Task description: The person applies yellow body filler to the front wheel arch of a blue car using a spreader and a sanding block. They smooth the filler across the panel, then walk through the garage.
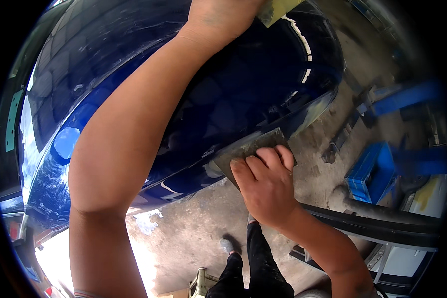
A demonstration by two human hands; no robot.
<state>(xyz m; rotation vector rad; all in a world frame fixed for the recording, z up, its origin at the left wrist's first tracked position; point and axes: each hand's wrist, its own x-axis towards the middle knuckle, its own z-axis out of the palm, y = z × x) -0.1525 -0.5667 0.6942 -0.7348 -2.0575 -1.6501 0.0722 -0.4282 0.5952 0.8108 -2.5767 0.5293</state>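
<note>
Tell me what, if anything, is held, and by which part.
The right hand holds a flat dark pad by its near side, fingers bent over it. Whether the left hand holds the yellowish sheet cannot be told.

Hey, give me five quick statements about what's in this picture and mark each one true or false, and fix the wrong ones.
1. The right hand has its fingers on a dark flat pad. True.
2. The left hand is wholly in view. False: the left hand is cut off by the upper edge, near a yellowish piece.
3. The left forearm crosses the view in front of glossy blue bodywork. True.
4. The open box at the right is red. False: the box is blue.
5. The person's trousers are white. False: the trousers are dark.
</note>
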